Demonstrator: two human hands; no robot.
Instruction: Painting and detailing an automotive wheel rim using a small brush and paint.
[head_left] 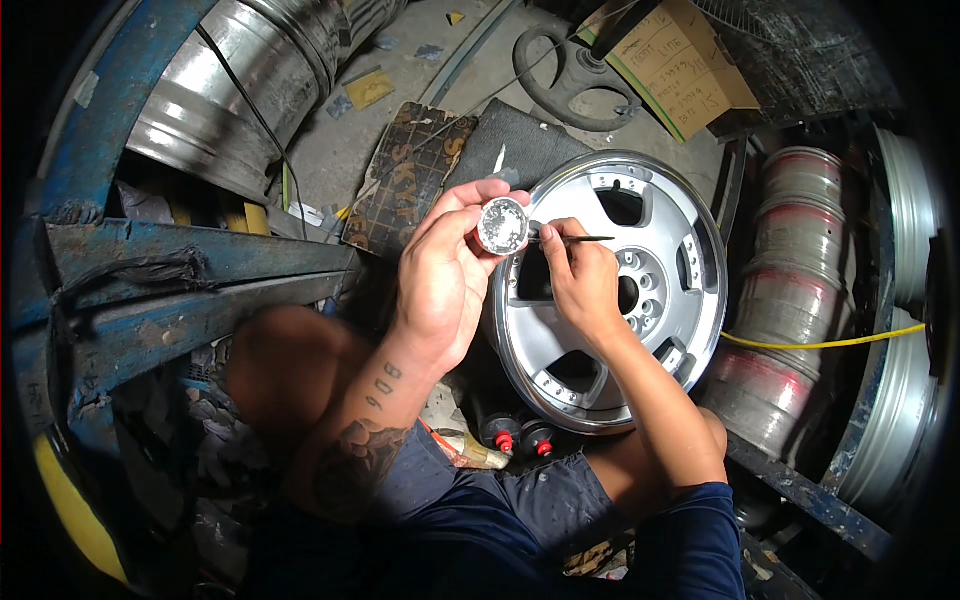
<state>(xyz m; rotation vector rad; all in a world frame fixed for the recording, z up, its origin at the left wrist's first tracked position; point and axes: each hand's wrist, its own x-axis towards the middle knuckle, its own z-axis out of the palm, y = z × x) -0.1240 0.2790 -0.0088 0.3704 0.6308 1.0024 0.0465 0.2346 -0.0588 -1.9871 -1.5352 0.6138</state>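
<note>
My left hand (445, 285) is closed around a small round cup (503, 226), tilted so its open top shows. White and grey paint-like stuff coats the inside of that cup. In my right hand (584, 280) is a thin stick with a dark handle (592, 239), pinched between thumb and fingers; it looks like a fine paintbrush. Its working end, half hidden by my fingers, is beside the cup's right rim. Beneath both hands lies a silver alloy wheel (703, 225) with a polished lip, several spokes and bolt holes round its hub.
A row of metal wheel barrels (800, 240) with red bands stands at the right, crossed by a yellow hose (830, 344). Blue steel beams (200, 240) run along the left. Up ahead are a steering wheel (575, 80) and cardboard (690, 70). Two red-capped bottles (505, 440) sit below the wheel.
</note>
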